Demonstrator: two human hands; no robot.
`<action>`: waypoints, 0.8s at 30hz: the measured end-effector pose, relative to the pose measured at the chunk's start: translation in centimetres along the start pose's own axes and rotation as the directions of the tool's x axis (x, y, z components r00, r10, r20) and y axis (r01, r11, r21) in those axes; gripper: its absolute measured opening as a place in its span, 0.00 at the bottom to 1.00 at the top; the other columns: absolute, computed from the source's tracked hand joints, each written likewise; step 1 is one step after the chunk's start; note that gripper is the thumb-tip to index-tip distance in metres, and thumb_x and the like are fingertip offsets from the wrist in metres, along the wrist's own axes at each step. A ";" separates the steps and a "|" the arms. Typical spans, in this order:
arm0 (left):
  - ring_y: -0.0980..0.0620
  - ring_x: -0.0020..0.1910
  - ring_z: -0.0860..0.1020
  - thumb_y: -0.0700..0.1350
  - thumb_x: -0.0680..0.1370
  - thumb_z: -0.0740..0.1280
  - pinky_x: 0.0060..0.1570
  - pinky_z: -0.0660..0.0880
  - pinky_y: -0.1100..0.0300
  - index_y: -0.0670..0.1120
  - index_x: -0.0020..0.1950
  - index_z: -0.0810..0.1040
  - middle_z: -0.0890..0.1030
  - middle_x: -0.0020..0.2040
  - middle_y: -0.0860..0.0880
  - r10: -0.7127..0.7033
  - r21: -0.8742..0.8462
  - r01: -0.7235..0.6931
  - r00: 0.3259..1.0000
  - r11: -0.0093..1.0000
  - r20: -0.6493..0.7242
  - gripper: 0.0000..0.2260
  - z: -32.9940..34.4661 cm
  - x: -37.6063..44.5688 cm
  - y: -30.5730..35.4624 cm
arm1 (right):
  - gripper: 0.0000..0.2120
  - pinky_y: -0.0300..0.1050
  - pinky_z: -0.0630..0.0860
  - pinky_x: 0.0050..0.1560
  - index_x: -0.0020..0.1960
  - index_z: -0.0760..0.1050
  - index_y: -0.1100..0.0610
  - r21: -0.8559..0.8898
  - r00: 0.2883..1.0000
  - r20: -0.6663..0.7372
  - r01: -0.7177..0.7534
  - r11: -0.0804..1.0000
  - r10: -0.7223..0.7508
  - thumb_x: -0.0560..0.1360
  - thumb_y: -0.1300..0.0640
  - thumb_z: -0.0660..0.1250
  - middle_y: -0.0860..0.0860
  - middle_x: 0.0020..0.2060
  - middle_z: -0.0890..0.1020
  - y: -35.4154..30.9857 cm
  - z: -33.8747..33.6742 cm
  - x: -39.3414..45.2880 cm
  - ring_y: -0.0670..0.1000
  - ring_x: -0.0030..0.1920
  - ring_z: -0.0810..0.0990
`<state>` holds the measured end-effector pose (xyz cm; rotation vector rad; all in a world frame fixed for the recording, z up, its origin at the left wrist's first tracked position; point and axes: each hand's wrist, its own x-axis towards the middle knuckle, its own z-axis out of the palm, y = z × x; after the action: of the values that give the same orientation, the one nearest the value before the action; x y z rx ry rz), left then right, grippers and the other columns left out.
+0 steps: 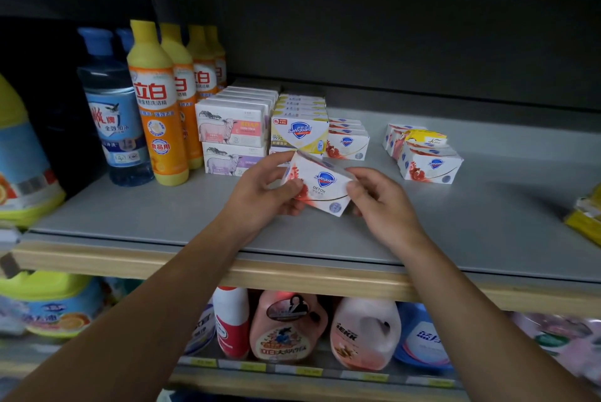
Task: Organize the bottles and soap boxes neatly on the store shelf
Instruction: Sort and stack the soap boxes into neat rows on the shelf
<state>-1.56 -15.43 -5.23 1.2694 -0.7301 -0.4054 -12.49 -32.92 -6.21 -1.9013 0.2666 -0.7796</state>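
1. I hold one white Safeguard soap box (320,188) in both hands: my left hand (260,195) pinches its left end, my right hand (379,198) pinches its right end, fingers curled onto the card.
2. I keep the held box tilted, label toward me, above the grey shelf (162,213) and not resting on it, probably so I can read the variety before choosing its row.
3. Just behind the held box stands the yellow Safeguard stack (299,133), with a matching white pomegranate row (347,143) touching its right side; that row looks like the right home.
4. Left of the held box sit the sheep soap boxes (232,138), then the orange bottles (156,102).
5. Well to the right of the held box, a loose cluster (422,154) lies askew, still unsorted.
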 end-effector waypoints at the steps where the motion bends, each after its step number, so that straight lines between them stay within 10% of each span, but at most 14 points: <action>1: 0.40 0.38 0.81 0.37 0.78 0.68 0.41 0.82 0.49 0.47 0.62 0.78 0.82 0.53 0.38 -0.002 -0.016 0.002 1.000 1.000 -0.009 0.14 0.1 -0.1 0.1 | 0.12 0.34 0.74 0.32 0.59 0.77 0.49 0.023 1.000 -0.011 0.023 0.999 -0.023 0.78 0.61 0.66 0.46 0.47 0.84 -0.2 -0.1 -0.1 0.41 0.31 0.79; 7: 0.42 0.54 0.82 0.37 0.77 0.69 0.55 0.80 0.47 0.45 0.54 0.80 0.80 0.61 0.41 0.013 -0.060 -0.014 1.000 0.998 -0.028 0.08 0.0 0.0 -0.2 | 0.27 0.43 0.79 0.43 0.56 0.75 0.39 0.016 0.989 0.037 0.146 0.989 -0.146 0.72 0.70 0.69 0.34 0.54 0.80 -0.9 -0.3 -0.9 0.55 0.41 0.84; 16: 0.50 0.52 0.83 0.26 0.72 0.69 0.53 0.80 0.55 0.41 0.55 0.79 0.82 0.58 0.52 0.066 0.005 -0.066 0.997 0.998 0.032 0.15 -0.4 0.3 -0.6 | 0.26 0.43 0.79 0.53 0.54 0.74 0.47 -0.005 0.977 0.043 0.211 0.977 -0.211 0.70 0.77 0.65 0.48 0.63 0.77 -0.8 0.0 -0.8 0.50 0.58 0.81; 20: 0.51 0.53 0.82 0.29 0.73 0.71 0.57 0.79 0.50 0.40 0.59 0.79 0.79 0.63 0.43 0.046 0.024 -0.046 0.999 0.999 -0.009 0.16 -0.2 0.2 -0.4 | 0.26 0.36 0.76 0.45 0.55 0.73 0.41 -0.024 0.982 0.020 0.189 0.982 -0.188 0.72 0.71 0.67 0.42 0.56 0.82 -0.8 -0.2 -0.8 0.46 0.48 0.84; 24: 0.56 0.41 0.79 0.36 0.75 0.72 0.40 0.77 0.61 0.52 0.60 0.80 0.80 0.58 0.48 0.110 0.239 -0.100 0.994 0.966 -0.029 0.17 0.1 -0.1 -0.3 | 0.22 0.35 0.74 0.38 0.57 0.74 0.37 -0.043 0.983 -0.040 0.177 0.983 -0.179 0.73 0.63 0.68 0.37 0.50 0.82 -0.7 -0.3 -0.8 0.45 0.35 0.78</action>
<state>-1.67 -15.58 -5.51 1.4517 -0.8242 -0.2086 -13.37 -32.41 -5.79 -1.9655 0.1404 -0.9421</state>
